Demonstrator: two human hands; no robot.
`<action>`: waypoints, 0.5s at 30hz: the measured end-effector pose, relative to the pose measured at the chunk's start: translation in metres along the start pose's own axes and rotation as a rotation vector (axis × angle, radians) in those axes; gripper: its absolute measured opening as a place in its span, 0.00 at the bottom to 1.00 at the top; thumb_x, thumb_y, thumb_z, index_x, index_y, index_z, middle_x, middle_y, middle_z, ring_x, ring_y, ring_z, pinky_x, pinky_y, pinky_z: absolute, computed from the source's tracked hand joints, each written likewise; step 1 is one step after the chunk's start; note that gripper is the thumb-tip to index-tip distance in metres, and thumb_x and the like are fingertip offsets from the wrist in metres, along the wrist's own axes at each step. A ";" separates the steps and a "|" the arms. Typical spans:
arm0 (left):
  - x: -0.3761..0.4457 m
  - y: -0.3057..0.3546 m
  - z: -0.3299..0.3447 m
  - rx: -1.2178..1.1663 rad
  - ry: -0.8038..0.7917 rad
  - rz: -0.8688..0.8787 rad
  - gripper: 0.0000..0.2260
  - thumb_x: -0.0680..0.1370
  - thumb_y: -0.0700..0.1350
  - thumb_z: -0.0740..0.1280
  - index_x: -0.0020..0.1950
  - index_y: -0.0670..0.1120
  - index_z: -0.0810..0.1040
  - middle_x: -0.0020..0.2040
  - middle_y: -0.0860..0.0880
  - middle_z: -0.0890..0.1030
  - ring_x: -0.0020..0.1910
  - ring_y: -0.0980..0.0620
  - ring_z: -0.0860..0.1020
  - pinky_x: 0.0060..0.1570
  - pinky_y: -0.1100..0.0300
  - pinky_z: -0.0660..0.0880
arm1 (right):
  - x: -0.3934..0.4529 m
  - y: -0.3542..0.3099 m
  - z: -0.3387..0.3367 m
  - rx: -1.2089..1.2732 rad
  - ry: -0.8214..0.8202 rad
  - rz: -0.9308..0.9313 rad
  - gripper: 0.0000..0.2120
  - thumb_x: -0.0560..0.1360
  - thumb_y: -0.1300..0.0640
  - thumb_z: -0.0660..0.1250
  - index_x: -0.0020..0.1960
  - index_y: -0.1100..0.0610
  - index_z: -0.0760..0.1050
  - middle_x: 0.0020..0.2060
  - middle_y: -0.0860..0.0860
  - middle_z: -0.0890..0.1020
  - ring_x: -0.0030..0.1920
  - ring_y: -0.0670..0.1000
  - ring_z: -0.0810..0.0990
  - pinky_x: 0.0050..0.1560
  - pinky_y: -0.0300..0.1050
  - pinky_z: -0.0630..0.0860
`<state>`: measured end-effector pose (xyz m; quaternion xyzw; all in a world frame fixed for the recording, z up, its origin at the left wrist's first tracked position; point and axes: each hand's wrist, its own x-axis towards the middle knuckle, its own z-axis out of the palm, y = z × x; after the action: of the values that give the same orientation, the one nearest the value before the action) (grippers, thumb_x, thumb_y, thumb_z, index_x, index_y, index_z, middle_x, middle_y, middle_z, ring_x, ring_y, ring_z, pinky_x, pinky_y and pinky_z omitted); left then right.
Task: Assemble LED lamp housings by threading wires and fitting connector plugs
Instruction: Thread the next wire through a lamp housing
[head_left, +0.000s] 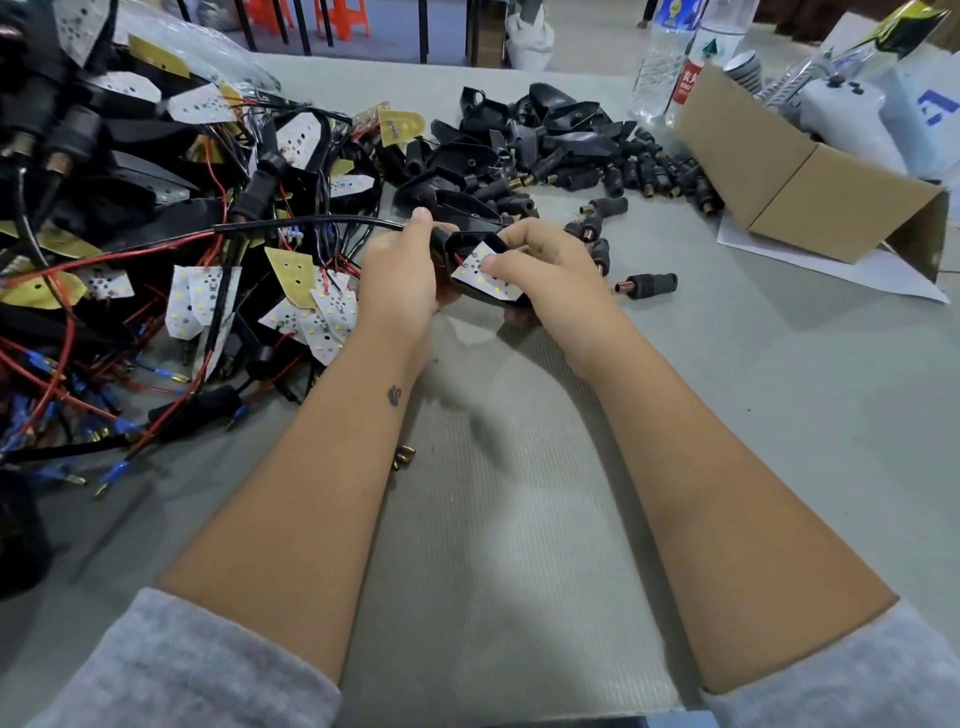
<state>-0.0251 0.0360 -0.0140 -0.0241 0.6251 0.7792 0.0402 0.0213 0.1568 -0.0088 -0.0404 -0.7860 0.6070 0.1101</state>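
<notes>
Both hands grip one black plastic lamp housing (467, 247): my left hand (402, 275) curls round its cable end. My right hand (545, 265) thumb presses the white LED board (480, 275) inside it.

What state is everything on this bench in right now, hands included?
Left hand: grips the black housing at its cable end.
Right hand: thumb presses the LED board.
Black housing: held above the table, open side up.
LED board: lying in the housing, red wire attached.
Black cable: runs from the housing to the pile at left.
Cardboard box: open, on its side.
Loose plug: lying on the table, untouched.
</notes>
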 end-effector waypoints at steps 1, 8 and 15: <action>0.000 0.000 0.000 -0.005 -0.006 -0.011 0.17 0.83 0.46 0.58 0.37 0.45 0.79 0.36 0.47 0.81 0.39 0.47 0.80 0.45 0.52 0.78 | 0.000 -0.001 0.000 0.055 -0.020 0.005 0.06 0.76 0.60 0.64 0.41 0.56 0.73 0.35 0.54 0.73 0.35 0.50 0.71 0.36 0.43 0.68; -0.009 0.004 0.002 0.355 -0.269 0.043 0.15 0.81 0.46 0.62 0.38 0.43 0.80 0.40 0.42 0.81 0.42 0.46 0.78 0.54 0.49 0.75 | 0.000 -0.006 0.000 0.285 -0.058 0.156 0.15 0.82 0.51 0.54 0.44 0.59 0.72 0.26 0.49 0.71 0.26 0.48 0.68 0.29 0.39 0.66; -0.020 0.005 0.005 0.442 -0.489 0.107 0.13 0.79 0.38 0.61 0.35 0.42 0.75 0.32 0.48 0.77 0.30 0.56 0.74 0.33 0.66 0.70 | -0.001 -0.003 0.004 0.178 0.073 -0.019 0.11 0.80 0.59 0.62 0.46 0.64 0.79 0.32 0.54 0.75 0.28 0.46 0.70 0.27 0.35 0.67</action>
<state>-0.0053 0.0394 -0.0060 0.2060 0.7511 0.6084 0.1523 0.0220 0.1524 -0.0069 -0.0451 -0.7247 0.6716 0.1475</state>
